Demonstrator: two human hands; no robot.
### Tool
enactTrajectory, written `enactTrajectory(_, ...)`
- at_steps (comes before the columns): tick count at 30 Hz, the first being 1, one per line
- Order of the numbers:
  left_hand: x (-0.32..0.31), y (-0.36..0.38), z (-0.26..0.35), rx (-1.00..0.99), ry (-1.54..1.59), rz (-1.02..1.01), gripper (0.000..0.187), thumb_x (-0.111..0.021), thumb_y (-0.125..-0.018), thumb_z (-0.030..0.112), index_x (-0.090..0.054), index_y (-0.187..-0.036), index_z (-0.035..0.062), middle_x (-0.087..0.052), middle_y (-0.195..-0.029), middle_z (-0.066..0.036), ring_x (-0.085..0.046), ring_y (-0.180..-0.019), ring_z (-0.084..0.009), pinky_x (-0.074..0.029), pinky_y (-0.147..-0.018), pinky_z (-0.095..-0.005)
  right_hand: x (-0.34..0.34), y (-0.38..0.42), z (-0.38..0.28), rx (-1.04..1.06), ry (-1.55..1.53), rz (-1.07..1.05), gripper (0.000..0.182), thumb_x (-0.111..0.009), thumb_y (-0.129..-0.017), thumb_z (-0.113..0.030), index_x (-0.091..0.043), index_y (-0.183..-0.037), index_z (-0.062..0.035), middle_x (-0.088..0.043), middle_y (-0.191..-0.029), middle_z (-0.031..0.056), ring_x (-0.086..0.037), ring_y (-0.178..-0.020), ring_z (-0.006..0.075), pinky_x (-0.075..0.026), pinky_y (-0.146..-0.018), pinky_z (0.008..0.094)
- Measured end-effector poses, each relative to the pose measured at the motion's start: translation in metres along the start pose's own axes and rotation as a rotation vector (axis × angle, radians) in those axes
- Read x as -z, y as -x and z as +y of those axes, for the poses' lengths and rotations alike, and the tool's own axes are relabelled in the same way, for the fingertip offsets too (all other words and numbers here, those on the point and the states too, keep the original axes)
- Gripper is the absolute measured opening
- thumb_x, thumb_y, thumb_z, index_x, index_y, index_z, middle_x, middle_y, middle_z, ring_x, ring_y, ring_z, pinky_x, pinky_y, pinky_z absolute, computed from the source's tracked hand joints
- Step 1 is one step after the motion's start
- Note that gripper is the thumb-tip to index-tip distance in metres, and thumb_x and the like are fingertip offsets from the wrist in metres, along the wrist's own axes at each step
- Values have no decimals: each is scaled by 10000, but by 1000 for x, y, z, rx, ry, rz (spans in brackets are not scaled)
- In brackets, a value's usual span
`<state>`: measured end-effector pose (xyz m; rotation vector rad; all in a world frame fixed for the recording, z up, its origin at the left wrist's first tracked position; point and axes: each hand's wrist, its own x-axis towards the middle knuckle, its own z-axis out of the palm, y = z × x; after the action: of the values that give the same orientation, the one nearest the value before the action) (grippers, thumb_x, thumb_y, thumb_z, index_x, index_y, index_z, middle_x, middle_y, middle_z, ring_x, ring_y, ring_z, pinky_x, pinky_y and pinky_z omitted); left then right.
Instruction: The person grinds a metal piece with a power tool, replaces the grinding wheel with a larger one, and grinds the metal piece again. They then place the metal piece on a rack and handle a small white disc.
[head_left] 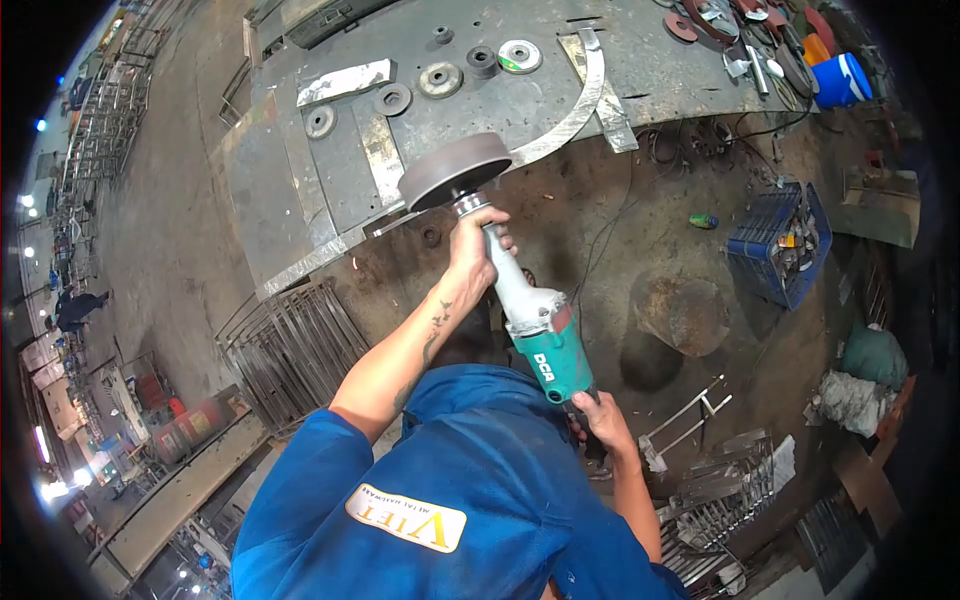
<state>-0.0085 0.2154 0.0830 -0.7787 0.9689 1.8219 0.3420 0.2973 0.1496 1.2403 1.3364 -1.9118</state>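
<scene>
Blue-sleeved arms reach forward: right hand [600, 418] clamped on the angle grinder [530, 320] at its rear grip, left hand [470, 245] clamped near its head. Its long axis runs away from the person, disc [453, 170] foremost at the steel desk [300, 180] edge.

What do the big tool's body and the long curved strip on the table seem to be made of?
The green and grey angle grinder looks like a moulded plastic rear with a dull cast-metal front housing. The curved grey strip looks like bare steel, going by its scuffed, slightly shiny surface.
</scene>
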Motion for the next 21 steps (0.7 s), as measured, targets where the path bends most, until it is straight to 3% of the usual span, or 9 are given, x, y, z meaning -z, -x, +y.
enactTrajectory(6, -38, -8, -12, -29, -48, -50, 206, -695, -726, 88, -525, -839, 120, -508, -647, -16, -504, -505, -175, -471, -541, -377, 17, 4, -18, 46, -81, 18, 544, -652, -886, -553, -612, -811, -16, -572, -594, 49, -512, -467, 112, -402, -450, 268)
enactTrajectory(12, 32, 33, 12, -70, 12, 11, 174, -665, -748, 136, -502, -808, 120, -435, -609, 1, -432, -509, -159, -447, -573, -383, -1, -9, 0, 7, 90, -15, 504, -740, -837, -499, -662, -803, -2, -564, -591, 23, -545, -485, 116, -418, -446, 282)
enactTrajectory(16, 40, 58, 19, -122, 45, 114, 141, -641, -735, 121, -538, -831, 113, -429, -601, -1, -440, -518, -168, -453, -601, -397, -7, -11, 4, 43, 90, -80, 482, -782, -811, -458, -664, -800, 9, -568, -590, 23, -531, -459, 112, -403, -434, 287)
enactTrajectory(21, -5, 3, 4, 5, -2, -74, 156, -674, -748, 120, -523, -786, 105, -458, -606, -11, -473, -527, -170, -445, -582, -373, 7, -1, -12, 48, -30, 45, 512, -747, -833, -496, -651, -840, 7, -621, -618, 58, -525, -453, 104, -397, -430, 258)
